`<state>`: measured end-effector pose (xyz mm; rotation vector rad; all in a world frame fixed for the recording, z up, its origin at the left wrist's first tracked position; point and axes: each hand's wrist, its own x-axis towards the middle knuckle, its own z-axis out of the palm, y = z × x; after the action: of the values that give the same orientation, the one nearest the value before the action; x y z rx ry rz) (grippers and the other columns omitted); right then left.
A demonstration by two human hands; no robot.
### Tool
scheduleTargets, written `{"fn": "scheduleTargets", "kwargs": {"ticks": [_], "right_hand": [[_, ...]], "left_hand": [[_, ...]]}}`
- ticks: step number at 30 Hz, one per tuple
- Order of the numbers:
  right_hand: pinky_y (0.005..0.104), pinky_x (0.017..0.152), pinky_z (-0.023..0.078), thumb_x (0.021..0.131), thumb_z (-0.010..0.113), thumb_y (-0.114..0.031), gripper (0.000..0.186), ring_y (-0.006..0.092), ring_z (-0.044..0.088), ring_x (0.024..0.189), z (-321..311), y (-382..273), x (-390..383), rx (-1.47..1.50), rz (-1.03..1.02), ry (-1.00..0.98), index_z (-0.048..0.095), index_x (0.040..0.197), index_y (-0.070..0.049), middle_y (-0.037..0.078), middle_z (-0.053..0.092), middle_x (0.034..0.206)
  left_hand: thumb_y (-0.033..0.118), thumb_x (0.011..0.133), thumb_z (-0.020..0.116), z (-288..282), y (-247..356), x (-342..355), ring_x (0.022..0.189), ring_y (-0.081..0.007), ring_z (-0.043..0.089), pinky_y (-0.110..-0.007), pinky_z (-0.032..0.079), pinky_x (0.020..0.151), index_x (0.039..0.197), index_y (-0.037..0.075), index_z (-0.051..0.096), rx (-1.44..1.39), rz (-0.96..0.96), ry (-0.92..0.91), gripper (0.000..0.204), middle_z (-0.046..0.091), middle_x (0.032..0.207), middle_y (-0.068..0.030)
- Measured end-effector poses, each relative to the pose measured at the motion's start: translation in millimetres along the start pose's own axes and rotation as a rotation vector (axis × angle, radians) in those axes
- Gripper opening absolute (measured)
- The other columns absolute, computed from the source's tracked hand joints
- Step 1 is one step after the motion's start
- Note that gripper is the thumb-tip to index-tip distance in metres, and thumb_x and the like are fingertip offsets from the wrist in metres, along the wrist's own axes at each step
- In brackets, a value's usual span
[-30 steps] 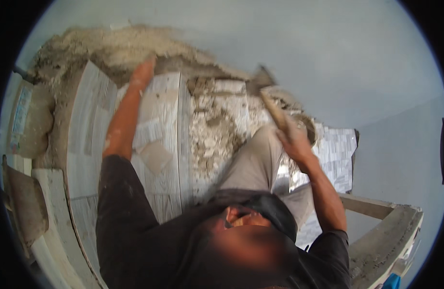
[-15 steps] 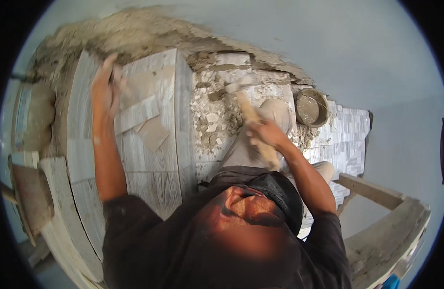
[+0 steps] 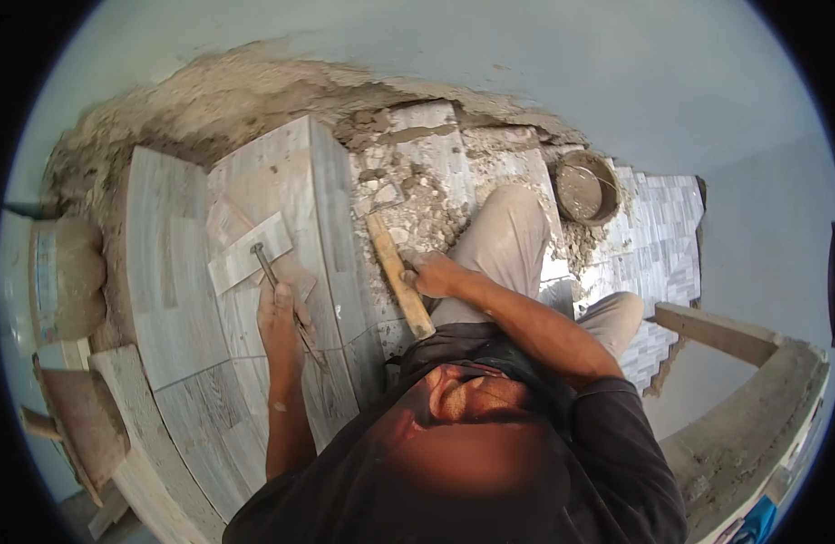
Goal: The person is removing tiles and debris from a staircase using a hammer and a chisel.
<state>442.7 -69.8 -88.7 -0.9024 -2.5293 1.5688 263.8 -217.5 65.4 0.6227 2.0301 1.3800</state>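
A long metal chisel point(image 3: 268, 267) is gripped in my left hand point(image 3: 279, 319), its flat round end pointing away from me and its other end near my wrist. The hand is above the wood-look tiled step point(image 3: 318, 390). Just beyond it lies a pale cut strip of tile point(image 3: 248, 257), with another loose piece partly hidden by the hand. My right hand point(image 3: 428, 275) is closed round the wooden handle of a hammer point(image 3: 398, 272), held over the rubble in front of my lap. The hammer's head is hard to make out against the debris.
Broken mortar and tile chips point(image 3: 422, 213) cover the lower floor. A round bucket point(image 3: 585, 188) stands right of my knee by the wall. Rough plaster point(image 3: 254, 91) runs along the wall's base. Wooden beams point(image 3: 721, 335) stand at right; boards point(image 3: 145, 444) lie at left.
My left hand has drawn back toward me and right from the step's far end, with the chisel now plainly seen. My right hand has moved left, bringing the hammer along.
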Motion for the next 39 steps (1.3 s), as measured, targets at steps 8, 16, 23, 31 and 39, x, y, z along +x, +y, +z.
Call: {"fn": "scheduleTargets", "kwargs": {"ticks": [8, 16, 23, 31, 39], "right_hand": [[0.0392, 0.082, 0.047, 0.089, 0.051, -0.022, 0.034, 0.0339, 0.062, 0.093, -138.1, 50.7, -133.2, 0.126, 0.125, 0.405, 0.053, 0.115, -0.001, 0.024, 0.062, 0.102], [0.0435, 0.085, 0.045, 0.082, 0.053, -0.013, 0.038, 0.0395, 0.057, 0.097, -94.3, 267.0, -304.8, -0.421, 0.435, 0.587, 0.052, 0.117, 0.004, 0.025, 0.061, 0.103], [0.0426, 0.082, 0.045, 0.083, 0.054, -0.018, 0.034, 0.0337, 0.06, 0.09, -94.4, 249.3, -275.5, -0.495, 0.547, 0.567, 0.058, 0.113, -0.002, 0.018, 0.065, 0.094], [0.043, 0.078, 0.048, 0.082, 0.053, -0.017, 0.03, 0.0369, 0.062, 0.084, -95.5, 234.0, -282.8, -0.492, 0.559, 0.646, 0.063, 0.105, 0.0, 0.021, 0.065, 0.088], [0.0427, 0.082, 0.046, 0.084, 0.048, -0.022, 0.035, 0.0388, 0.06, 0.091, -87.9, 228.1, -298.0, -0.527, 0.571, 0.655, 0.061, 0.106, 0.001, 0.022, 0.064, 0.096]], "left_hand": [[0.026, 0.098, 0.04, 10.1, -42.8, 4.3, 0.047, -0.0058, 0.038, -0.022, 0.03, 0.043, 0.093, 0.002, 0.052, 0.307, 0.253, -0.017, 0.027, 0.042, 0.055, 0.0024], [0.029, 0.099, 0.04, 22.9, -45.8, 8.7, 0.045, -0.0065, 0.037, -0.022, 0.029, 0.042, 0.082, 0.004, 0.053, 0.25, 0.22, -0.1, 0.033, 0.042, 0.053, 0.0012], [0.033, 0.098, 0.042, 15.1, -28.6, 7.9, 0.045, -0.0061, 0.04, -0.021, 0.03, 0.042, 0.084, 0.005, 0.054, 0.224, 0.079, -0.103, 0.034, 0.045, 0.052, 0.0011], [0.03, 0.097, 0.045, 20.9, -34.4, 15.6, 0.047, -0.0063, 0.044, -0.023, 0.034, 0.044, 0.079, 0.003, 0.054, 0.309, 0.221, -0.042, 0.034, 0.049, 0.054, -0.0008], [0.027, 0.092, 0.052, 5.3, -14.5, 18.9, 0.051, -0.028, 0.053, -0.036, 0.042, 0.051, 0.082, 0.0, 0.056, 0.605, 0.31, 0.0, 0.028, 0.056, 0.058, -0.0124]]}}
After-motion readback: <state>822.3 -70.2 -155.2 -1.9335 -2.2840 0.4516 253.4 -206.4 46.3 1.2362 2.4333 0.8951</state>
